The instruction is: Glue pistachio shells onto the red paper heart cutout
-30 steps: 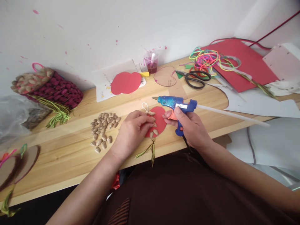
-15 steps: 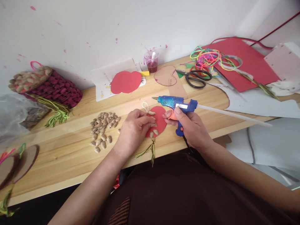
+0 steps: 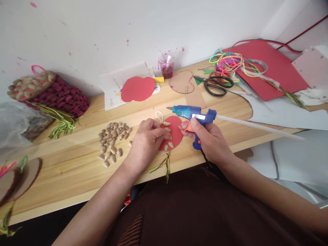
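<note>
My left hand [image 3: 147, 138] is closed in a pinch over the left side of a round red card [image 3: 177, 130]. Its fingertips press on a peanut shell [image 3: 168, 136], mostly covered by the fingers. Other peanut shells lie on the card above and below them. From the card's top comes a white loop [image 3: 159, 116]; a green-yellow raffia tassel [image 3: 167, 165] hangs at its bottom. My right hand [image 3: 211, 138] grips a blue glue gun [image 3: 188, 111] by its handle, fingers at the orange trigger. The nozzle points left above the card, apart from it. A long glue stick [image 3: 258, 127] sticks out behind.
Left of my hand lies a pile of peanut shells [image 3: 112, 135]. Farther back are a purple woven basket [image 3: 69, 95], a red cutout [image 3: 138, 89], a cup of dark red liquid [image 3: 167, 70], black scissors [image 3: 217, 85], tangled cords [image 3: 227, 61] and red sheets [image 3: 279, 71].
Both hands stay almost in place, the left still pressing at the card and the right still holding the glue gun. The view has shifted slightly.
</note>
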The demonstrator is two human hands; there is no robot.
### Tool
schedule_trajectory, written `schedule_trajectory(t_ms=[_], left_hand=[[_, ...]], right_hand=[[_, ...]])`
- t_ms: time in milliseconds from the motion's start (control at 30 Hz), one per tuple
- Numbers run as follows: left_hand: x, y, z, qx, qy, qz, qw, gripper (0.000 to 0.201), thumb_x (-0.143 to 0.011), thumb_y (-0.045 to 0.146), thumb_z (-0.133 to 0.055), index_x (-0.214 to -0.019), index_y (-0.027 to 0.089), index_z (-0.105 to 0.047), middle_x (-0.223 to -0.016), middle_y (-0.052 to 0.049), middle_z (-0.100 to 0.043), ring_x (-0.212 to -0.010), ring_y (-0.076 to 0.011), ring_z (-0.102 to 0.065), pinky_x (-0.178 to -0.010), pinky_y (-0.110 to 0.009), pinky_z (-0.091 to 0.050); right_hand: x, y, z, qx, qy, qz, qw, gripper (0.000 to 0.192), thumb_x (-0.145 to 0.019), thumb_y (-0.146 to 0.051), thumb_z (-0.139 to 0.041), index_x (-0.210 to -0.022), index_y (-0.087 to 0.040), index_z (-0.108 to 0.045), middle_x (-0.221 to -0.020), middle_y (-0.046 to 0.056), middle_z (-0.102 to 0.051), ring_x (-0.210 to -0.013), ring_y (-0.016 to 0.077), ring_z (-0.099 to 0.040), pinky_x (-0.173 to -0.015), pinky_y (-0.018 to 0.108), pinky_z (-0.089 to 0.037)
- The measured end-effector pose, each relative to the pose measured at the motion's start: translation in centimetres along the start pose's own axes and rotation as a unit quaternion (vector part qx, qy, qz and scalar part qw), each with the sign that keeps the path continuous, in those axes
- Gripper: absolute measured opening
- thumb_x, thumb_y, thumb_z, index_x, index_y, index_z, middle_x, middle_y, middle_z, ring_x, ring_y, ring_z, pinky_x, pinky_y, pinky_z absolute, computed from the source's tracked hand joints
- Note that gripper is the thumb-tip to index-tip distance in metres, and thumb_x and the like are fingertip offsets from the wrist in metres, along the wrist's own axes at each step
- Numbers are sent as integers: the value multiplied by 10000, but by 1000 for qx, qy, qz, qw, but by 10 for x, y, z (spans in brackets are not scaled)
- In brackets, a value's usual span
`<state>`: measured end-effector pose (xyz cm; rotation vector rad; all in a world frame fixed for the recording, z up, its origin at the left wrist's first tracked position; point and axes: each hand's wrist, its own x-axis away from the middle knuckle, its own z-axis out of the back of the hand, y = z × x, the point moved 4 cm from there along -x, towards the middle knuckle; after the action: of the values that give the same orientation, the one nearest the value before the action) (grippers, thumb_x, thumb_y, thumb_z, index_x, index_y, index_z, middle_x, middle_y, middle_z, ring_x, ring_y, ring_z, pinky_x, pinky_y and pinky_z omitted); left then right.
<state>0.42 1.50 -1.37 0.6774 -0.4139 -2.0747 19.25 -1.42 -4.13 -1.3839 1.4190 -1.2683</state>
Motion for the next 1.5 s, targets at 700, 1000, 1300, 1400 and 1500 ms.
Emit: schedule_trajectory(t_ms=[700, 1000, 1300, 1400, 1500], left_hand=[[5, -4, 4, 62, 10, -11, 998, 159, -933, 174, -657, -996, 242, -786, -931, -45, -696, -911, -192, -626, -866, -369, -539], [35, 8, 5, -57, 59, -100, 992, 364, -914, 32, -544, -1177, 206, -725, -1133, -108, -643, -1073, -243, -609, -933, -427, -554], [38, 3, -10, -96, 52, -115, 987, 340, -924, 123, -629, -1243, 224, -689, -1218, -127, -555, -1140, -263, -582, -927, -427, -585], [35, 4, -11, -100, 49, -110, 988, 306, -916, 148, -650, -1206, 230, -704, -1236, -128, -541, -1143, -265, -574, -932, -434, -578], [31, 7, -11, -120, 38, -101, 987, 262, -889, 158, -680, -1134, 235, -726, -1231, -130, -551, -1131, -287, -562, -922, -475, -567]], right_hand=[[-4, 5, -1, -12, -1, 11, 1000, 357, -870, -563, -692, -873, -211, -748, -894, 31, -717, -918, 190, -717, -883, 349, -628], [-4, 6, -1, -28, -13, 23, 999, 354, -855, -566, -705, -850, -213, -737, -906, 24, -697, -924, 185, -711, -909, 357, -622], [-4, 7, 1, 4, -15, 31, 999, 356, -885, -561, -671, -878, -211, -736, -919, 35, -712, -923, 190, -707, -895, 354, -624], [-4, 6, 1, 7, -15, 28, 999, 357, -883, -563, -673, -873, -212, -736, -928, 36, -715, -939, 194, -709, -891, 348, -624], [-3, 6, 1, 9, -13, 29, 999, 357, -881, -566, -675, -879, -214, -738, -919, 32, -718, -937, 193, -712, -885, 341, -625]])
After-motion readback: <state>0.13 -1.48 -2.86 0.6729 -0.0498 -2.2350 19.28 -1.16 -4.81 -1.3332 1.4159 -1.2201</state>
